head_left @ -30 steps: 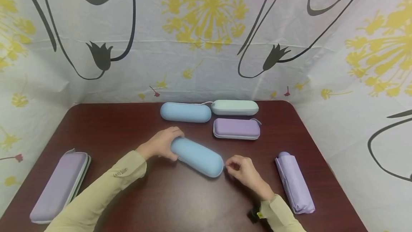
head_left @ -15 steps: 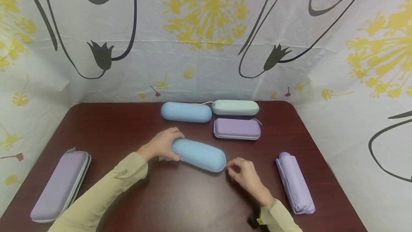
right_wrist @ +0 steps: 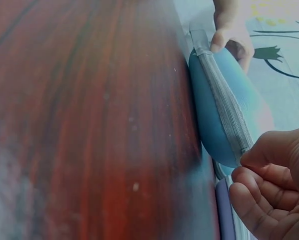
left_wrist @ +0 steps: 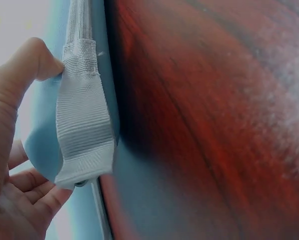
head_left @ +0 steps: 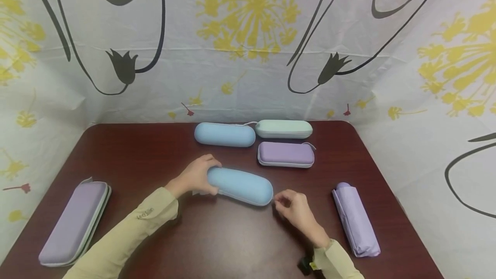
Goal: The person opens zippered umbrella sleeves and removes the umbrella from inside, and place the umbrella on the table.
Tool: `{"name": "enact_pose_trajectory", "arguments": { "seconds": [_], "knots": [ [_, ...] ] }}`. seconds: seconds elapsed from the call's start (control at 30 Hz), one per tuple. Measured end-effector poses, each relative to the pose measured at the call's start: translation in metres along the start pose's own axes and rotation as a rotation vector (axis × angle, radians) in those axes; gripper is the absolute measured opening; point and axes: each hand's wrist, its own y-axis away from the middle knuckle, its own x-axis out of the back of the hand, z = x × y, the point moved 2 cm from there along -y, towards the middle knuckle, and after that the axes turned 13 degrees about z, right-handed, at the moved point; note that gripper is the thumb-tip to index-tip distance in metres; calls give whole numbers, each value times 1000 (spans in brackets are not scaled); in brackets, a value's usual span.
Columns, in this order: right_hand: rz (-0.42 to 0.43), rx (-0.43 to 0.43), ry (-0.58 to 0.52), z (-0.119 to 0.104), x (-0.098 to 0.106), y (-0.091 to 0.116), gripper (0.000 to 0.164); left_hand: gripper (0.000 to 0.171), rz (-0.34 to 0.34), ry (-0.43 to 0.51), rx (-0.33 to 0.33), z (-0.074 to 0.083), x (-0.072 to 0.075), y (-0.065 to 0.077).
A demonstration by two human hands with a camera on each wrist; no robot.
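Observation:
A light blue glasses case lies slightly slanted in the middle of the table. My left hand grips its left end, thumb on the near side and fingers over the far side. In the left wrist view, a grey ribbed fabric tab hangs from that end beside my thumb. At the right end, my right hand pinches the zipper pull between thumb and forefinger; the pull is mostly hidden. Along the case's side runs a grey zipper, which looks closed where it shows in the right wrist view.
Behind stand another blue case, a mint case and a small purple case. A larger lavender case lies at the left of the dark red table. To the right is a folded lavender umbrella.
The blue case has turned, its right end swinging away from me and a little to the right. Both hands keep their places on it, with only slight shifts.

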Motion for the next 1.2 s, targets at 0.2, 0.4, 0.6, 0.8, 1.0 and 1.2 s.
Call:
{"name": "enact_pose_trajectory", "arguments": {
  "seconds": [0.2, 0.4, 0.6, 0.8, 1.0, 1.2],
  "knots": [
    [15, -30, -5, 3, -2, -2, 21, 61, 30, 178, 5, -14, -1, 9],
    [-3, -101, 7, 3, 0, -5, 20, 59, 39, 251, -55, -20, 1, 12],
    [-29, -96, 28, 0, 1, -4, 19, 56, 62, 237, -33, -21, -1, 12],
    [-45, -29, 1, -2, 3, -2, 18, 53, 91, 232, -24, -21, -3, 12],
    [-63, 1, -49, -1, 4, -2, 18, 50, 111, 239, -3, -21, -5, 14],
    [-36, -8, -75, -2, 0, 1, 19, 49, 138, 254, 31, -20, -8, 16]
  ]
}}
